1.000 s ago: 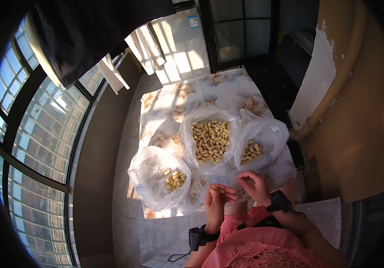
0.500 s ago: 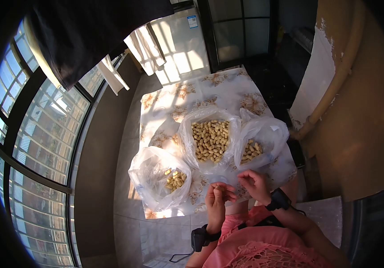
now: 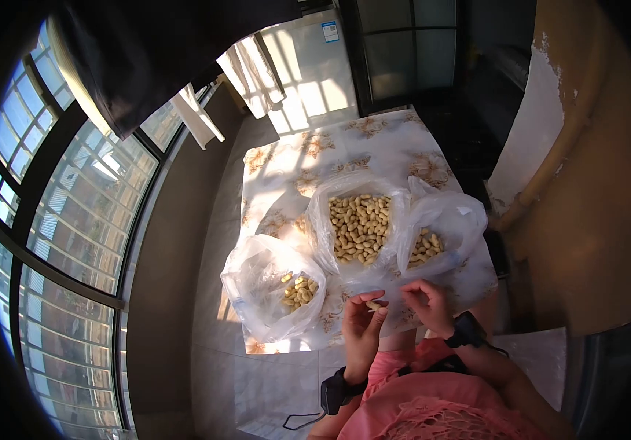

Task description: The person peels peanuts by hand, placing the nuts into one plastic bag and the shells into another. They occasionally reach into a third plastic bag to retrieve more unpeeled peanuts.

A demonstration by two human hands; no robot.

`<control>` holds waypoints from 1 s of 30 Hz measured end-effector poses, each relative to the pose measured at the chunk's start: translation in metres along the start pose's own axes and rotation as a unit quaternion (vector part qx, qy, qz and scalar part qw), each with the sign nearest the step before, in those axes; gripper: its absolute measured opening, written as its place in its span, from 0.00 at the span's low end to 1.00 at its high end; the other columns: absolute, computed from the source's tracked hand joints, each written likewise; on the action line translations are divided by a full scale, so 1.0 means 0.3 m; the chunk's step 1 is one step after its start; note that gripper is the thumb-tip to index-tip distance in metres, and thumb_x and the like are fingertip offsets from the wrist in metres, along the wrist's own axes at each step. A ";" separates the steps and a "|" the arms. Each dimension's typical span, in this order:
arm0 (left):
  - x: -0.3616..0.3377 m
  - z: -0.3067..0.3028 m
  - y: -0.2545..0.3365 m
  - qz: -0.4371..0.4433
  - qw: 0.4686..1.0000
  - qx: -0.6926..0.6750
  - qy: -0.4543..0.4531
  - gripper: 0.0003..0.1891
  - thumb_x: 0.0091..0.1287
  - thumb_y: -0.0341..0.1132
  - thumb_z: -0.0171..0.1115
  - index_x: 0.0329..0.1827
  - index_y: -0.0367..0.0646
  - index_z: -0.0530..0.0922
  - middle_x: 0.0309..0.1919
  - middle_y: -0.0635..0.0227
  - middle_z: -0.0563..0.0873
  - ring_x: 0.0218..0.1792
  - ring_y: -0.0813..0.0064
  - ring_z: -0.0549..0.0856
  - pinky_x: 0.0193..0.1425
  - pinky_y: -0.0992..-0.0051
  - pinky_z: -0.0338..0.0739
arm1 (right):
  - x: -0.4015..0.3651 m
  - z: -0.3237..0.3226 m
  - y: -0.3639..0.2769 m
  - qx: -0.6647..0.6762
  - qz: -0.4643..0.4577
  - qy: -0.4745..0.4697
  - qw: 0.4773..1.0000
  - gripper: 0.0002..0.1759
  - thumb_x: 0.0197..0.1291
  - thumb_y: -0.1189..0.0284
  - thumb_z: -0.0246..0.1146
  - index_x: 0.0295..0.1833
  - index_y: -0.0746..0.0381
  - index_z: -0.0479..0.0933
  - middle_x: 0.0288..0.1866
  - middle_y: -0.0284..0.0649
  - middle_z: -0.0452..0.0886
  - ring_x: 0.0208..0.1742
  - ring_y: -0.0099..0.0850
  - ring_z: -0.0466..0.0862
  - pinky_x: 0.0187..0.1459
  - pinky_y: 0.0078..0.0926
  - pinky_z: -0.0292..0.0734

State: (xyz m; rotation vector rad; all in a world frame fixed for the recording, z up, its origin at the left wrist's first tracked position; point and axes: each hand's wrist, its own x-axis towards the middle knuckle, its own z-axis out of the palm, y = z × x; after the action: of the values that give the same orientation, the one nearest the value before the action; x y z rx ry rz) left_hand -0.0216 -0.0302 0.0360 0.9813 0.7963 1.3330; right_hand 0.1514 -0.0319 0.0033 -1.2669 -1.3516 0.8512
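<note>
Between the thumb and fingers of my left hand is a peanut, held just over the table's near edge. My right hand is close beside it, fingers curled together; whatever they may pinch is hidden. Beyond my hands, an open clear plastic bag holds a large heap of peanuts. To its right stands a second plastic bag with a smaller heap of peanuts. At the left front, a third plastic bag contains a few peanuts.
The bags stand on a table with a flowered cloth. Barred windows run along the left. Dark cloth hangs overhead, and a white appliance stands behind the table. A brown wall with a pipe is at the right.
My left hand has turned, and its fingers now hold the peanut out in plain view. My right hand's fingers have curled in more. The whole view has shifted slightly.
</note>
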 end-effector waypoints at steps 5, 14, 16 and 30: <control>0.031 -0.032 0.124 0.062 0.990 0.127 0.022 0.14 0.67 0.21 0.65 0.53 0.40 0.75 0.56 0.62 0.83 0.53 0.73 0.83 0.53 0.76 0.77 | -0.002 0.001 0.019 0.003 0.004 0.001 1.000 0.05 0.64 0.79 0.64 0.44 0.65 0.81 0.37 0.36 0.84 0.37 0.24 0.82 0.41 0.23 0.77; 0.142 -0.259 0.224 0.149 0.889 0.396 0.178 0.07 0.68 0.25 0.62 0.47 0.38 0.79 0.46 0.65 0.86 0.50 0.73 0.84 0.55 0.71 0.76 | 0.035 0.018 0.002 0.086 0.005 0.013 0.996 0.06 0.73 0.74 0.57 0.48 0.66 0.77 0.40 0.36 0.83 0.40 0.22 0.81 0.43 0.22 0.76; 0.153 -0.288 0.224 0.139 0.846 0.486 0.172 0.09 0.66 0.25 0.63 0.48 0.38 0.79 0.45 0.64 0.87 0.50 0.69 0.84 0.56 0.69 0.77 | 0.055 0.033 -0.001 0.089 -0.002 -0.001 0.996 0.07 0.75 0.74 0.56 0.49 0.66 0.76 0.40 0.37 0.82 0.41 0.22 0.81 0.45 0.22 0.76; -0.141 -0.175 0.013 -0.124 0.936 0.249 -0.214 0.08 0.71 0.22 0.57 0.49 0.35 0.81 0.44 0.65 0.86 0.45 0.74 0.87 0.50 0.75 0.81 | 0.099 0.111 -0.030 -0.002 -0.050 -0.080 0.996 0.10 0.74 0.75 0.53 0.56 0.66 0.72 0.51 0.46 0.80 0.50 0.36 0.82 0.54 0.30 0.77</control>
State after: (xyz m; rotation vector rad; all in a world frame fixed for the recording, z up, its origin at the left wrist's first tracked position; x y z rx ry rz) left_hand -0.0749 -0.0661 0.0154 1.4555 0.8985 0.6658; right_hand 0.1204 0.0003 0.0116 -1.1426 -1.5306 0.8957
